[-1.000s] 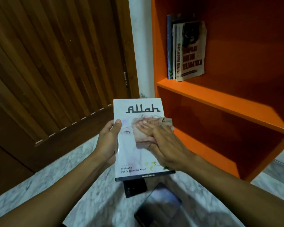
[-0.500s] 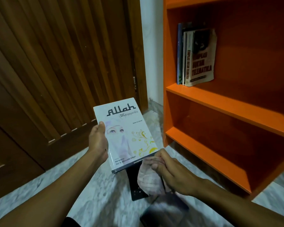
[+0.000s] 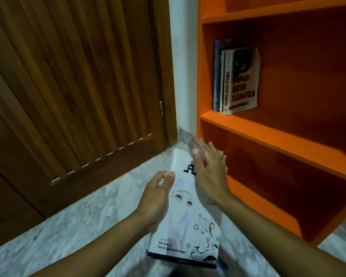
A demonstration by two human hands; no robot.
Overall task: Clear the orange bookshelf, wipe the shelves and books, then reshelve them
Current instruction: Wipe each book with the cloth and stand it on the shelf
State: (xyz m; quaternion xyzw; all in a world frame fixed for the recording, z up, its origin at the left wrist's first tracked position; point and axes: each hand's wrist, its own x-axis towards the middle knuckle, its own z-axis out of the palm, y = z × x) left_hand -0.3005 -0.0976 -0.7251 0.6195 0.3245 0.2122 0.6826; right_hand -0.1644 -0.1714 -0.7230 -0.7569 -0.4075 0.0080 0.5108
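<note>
Book in hand, shelf waiting up at 1 o'clock

The orange bookshelf (image 3: 268,134) fills the right side, with a few reshelved books (image 3: 236,78) standing upright at the left end of the middle shelf, at about 1 o'clock from the hands. The white book (image 3: 188,216) is held low in the centre, cover up, its long axis running 12 to 6, pointing away from the person. The left hand (image 3: 156,198) grips its left edge, thumb on the cover. The right hand (image 3: 208,176) lies flat on the top right of the cover, fingers together and blurred, looks like wiping; can't tell if there's a cloth under it. My guess is the right hand is nearer the shelf, so it'd do the reshelving.
</note>
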